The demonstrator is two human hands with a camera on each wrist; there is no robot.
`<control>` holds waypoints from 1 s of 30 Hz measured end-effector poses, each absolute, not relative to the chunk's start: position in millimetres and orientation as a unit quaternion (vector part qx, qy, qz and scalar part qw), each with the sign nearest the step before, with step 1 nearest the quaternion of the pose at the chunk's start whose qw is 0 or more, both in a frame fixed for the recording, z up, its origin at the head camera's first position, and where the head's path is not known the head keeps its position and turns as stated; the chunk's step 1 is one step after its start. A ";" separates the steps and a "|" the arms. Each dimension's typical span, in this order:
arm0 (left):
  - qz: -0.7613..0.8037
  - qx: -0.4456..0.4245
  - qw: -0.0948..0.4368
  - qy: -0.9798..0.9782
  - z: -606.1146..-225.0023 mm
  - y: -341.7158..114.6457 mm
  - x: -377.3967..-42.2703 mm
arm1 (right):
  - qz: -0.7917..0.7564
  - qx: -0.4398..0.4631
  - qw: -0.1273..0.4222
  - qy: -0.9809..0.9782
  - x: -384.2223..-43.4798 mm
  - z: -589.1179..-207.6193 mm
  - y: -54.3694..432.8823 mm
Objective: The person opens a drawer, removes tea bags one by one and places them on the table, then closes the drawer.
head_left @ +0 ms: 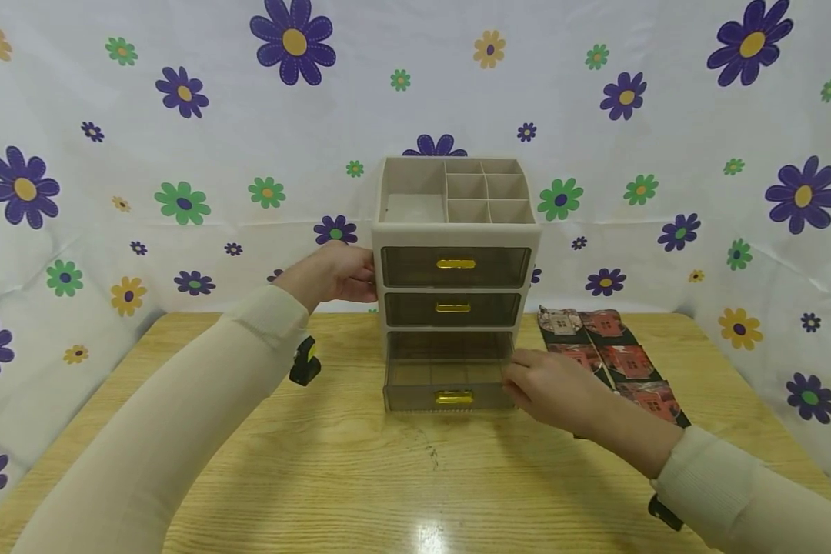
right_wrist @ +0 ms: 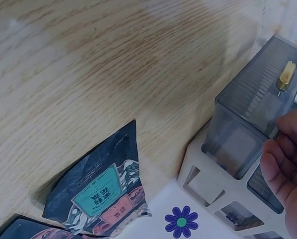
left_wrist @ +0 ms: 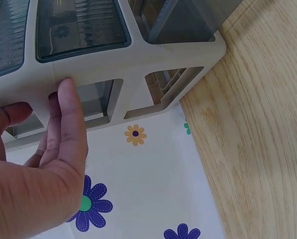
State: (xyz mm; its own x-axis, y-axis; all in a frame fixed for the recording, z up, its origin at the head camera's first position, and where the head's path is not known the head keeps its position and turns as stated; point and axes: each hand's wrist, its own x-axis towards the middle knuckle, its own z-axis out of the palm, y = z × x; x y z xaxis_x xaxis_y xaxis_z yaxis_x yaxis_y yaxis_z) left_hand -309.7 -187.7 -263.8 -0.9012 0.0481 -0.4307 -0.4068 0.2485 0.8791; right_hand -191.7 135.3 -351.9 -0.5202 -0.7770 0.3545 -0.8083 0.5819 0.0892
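Observation:
A cream desk organizer [head_left: 457,235] with three grey see-through drawers stands upright on the table. Its bottom drawer [head_left: 450,398] is pulled out, and the bare inside shows through the panel. My right hand [head_left: 561,388] holds this drawer at its right front corner, fingers curled at the rim; in the right wrist view the fingertips meet the drawer [right_wrist: 257,99] beside its gold handle. On the other side, my left hand [head_left: 339,273] grips the organizer's side wall. The left wrist view shows thumb and fingers of that hand [left_wrist: 44,179] hooked at the side-frame openings.
Several dark packets [head_left: 630,362] with red and pale pictures lie to the right of the organizer, close to the right forearm. Open compartments [head_left: 488,187] divide the organizer's top. A white flowered cloth [head_left: 235,154] hangs behind the wooden table [head_left: 305,469].

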 end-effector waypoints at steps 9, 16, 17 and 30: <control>0.599 -0.122 0.194 0.768 -262.6 -186.9 -310.5 | 0.031 0.444 0.206 -0.871 -199.8 -353.2 134.3; 0.595 -0.121 0.198 0.770 -262.4 -187.1 -310.1 | 0.038 0.434 0.213 -0.874 -205.9 -356.0 131.5; 0.595 -0.121 0.197 0.770 -262.6 -187.2 -310.1 | 0.037 0.435 0.218 -0.873 -207.0 -356.3 130.7; 0.602 -0.126 0.195 0.764 -261.7 -186.9 -308.5 | 0.036 0.425 0.245 -0.870 -226.0 -360.2 125.3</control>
State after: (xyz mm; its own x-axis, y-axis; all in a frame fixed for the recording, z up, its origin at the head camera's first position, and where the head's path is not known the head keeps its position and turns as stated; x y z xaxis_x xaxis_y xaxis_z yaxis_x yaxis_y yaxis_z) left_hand -308.5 -186.9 -261.7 -0.8917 0.0424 -0.4507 -0.4283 0.2435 0.8702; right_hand -226.0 125.3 -360.2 -0.5178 -0.7228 0.4577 -0.7584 0.6354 0.1452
